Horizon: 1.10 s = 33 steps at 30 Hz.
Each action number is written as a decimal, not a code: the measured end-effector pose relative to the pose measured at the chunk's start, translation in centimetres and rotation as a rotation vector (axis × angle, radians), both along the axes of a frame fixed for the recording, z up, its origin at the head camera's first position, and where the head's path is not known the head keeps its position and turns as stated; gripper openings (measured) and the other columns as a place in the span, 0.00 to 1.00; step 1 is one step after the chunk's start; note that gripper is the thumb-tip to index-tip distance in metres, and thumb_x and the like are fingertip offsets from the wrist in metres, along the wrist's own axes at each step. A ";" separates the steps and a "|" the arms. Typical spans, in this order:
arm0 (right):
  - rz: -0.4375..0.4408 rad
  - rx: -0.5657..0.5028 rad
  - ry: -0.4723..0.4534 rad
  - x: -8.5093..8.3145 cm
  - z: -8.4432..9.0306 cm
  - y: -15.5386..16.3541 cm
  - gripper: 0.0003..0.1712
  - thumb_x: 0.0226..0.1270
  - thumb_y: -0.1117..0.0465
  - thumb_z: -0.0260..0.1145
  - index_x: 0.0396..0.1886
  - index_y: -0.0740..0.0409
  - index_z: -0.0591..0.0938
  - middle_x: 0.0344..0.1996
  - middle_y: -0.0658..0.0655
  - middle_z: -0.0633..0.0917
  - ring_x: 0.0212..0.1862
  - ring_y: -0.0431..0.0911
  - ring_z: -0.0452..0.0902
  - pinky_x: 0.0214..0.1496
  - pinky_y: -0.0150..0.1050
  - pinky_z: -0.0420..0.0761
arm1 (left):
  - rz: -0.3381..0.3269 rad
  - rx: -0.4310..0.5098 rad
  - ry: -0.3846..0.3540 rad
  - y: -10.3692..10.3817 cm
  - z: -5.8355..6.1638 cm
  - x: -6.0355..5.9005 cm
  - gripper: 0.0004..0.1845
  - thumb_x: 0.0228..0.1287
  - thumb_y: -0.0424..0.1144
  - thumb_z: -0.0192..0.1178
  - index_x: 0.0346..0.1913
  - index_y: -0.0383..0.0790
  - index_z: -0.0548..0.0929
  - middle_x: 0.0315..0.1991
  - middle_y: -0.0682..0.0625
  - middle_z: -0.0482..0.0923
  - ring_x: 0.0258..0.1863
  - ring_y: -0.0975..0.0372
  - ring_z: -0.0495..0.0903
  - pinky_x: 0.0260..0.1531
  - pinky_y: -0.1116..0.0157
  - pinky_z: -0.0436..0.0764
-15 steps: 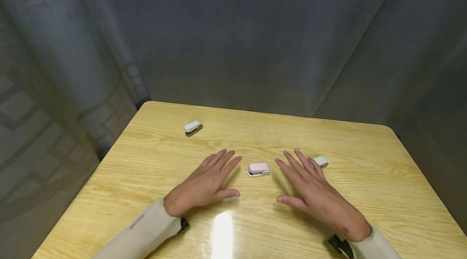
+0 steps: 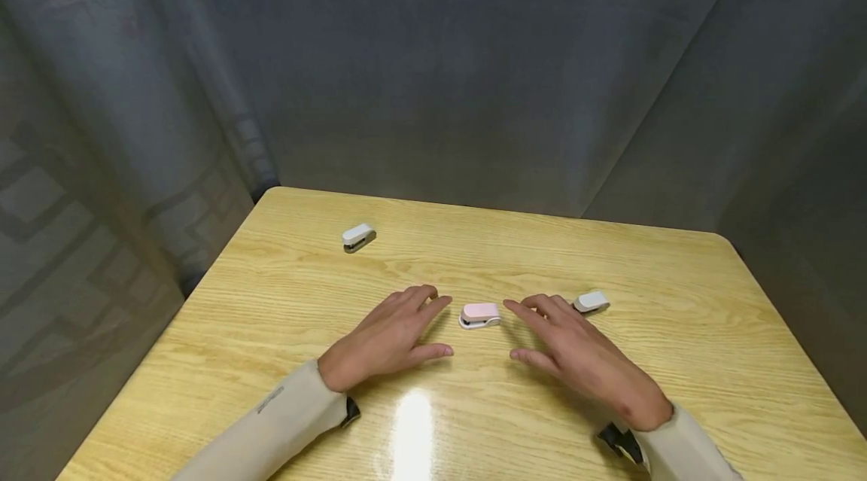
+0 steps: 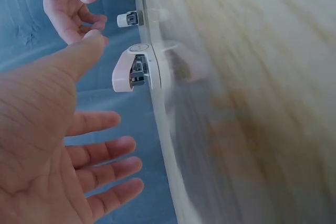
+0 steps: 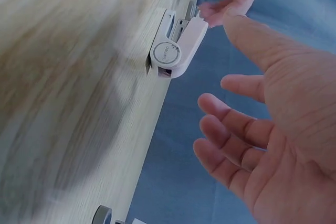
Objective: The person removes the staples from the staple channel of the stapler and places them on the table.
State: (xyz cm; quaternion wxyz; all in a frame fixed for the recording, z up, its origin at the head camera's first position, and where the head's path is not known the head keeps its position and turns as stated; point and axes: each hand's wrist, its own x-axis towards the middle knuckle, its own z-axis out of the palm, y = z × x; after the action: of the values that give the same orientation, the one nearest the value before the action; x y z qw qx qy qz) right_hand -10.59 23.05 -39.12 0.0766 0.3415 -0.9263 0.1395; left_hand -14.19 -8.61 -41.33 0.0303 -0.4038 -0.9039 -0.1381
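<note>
A small pink and white stapler (image 2: 480, 313) lies on the table between the two hands. My left hand (image 2: 389, 334) hovers just left of it, palm down, thumb apart and fingers slightly bent, holding nothing. On its other side, my right hand (image 2: 576, 349) is held over the table in a similar pose, with its index fingertip near the stapler's right end. A white stapler (image 2: 592, 302) sits just beyond the right hand's knuckles. In the right wrist view, the pink stapler (image 4: 170, 48) shows its round hinge, and the right hand's fingers (image 4: 231, 124) curve loosely around nothing.
Another white stapler (image 2: 358, 237), with a grey base, stands toward the back left of the wooden table (image 2: 474, 248). Dark grey curtains (image 2: 433, 89) hang behind and beside the table. A bright light reflection lies on the near part of the tabletop.
Both hands have moved slightly inward toward the pink stapler, and their fingers have gone from spread and straight to gently bent. The right-hand white stapler now shows more fully. The staplers stay put.
</note>
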 end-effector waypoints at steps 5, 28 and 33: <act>0.018 0.005 -0.006 -1.0 0.1 -0.4 0.33 0.72 0.49 0.71 0.73 0.50 0.75 0.55 0.49 0.79 0.54 0.43 0.75 0.53 0.49 0.77 | -0.023 0.041 -0.065 0.5 -0.1 -0.8 0.32 0.67 0.57 0.68 0.66 0.41 0.79 0.47 0.51 0.77 0.35 0.63 0.72 0.34 0.65 0.75; 0.046 -0.011 -0.059 -3.6 -0.8 -2.7 0.26 0.70 0.55 0.74 0.65 0.54 0.81 0.55 0.53 0.79 0.49 0.45 0.78 0.47 0.45 0.80 | 0.099 0.157 -0.331 4.1 0.0 -3.5 0.20 0.60 0.52 0.76 0.45 0.41 0.87 0.24 0.60 0.75 0.21 0.68 0.72 0.22 0.69 0.72; 0.054 -0.023 -0.104 -4.1 -1.0 -3.1 0.24 0.71 0.56 0.73 0.63 0.55 0.82 0.55 0.52 0.79 0.47 0.43 0.77 0.46 0.44 0.80 | 0.093 0.149 -0.320 4.4 -0.4 -3.8 0.19 0.60 0.50 0.77 0.45 0.40 0.88 0.25 0.60 0.75 0.22 0.69 0.72 0.23 0.70 0.72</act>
State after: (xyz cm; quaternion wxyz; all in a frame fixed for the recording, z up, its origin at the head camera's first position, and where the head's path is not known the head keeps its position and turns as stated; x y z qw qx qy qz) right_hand -14.72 19.95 -40.07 0.0285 0.3578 -0.9179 0.1695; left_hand -17.97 -4.18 -41.73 -0.0780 -0.3309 -0.9022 -0.2655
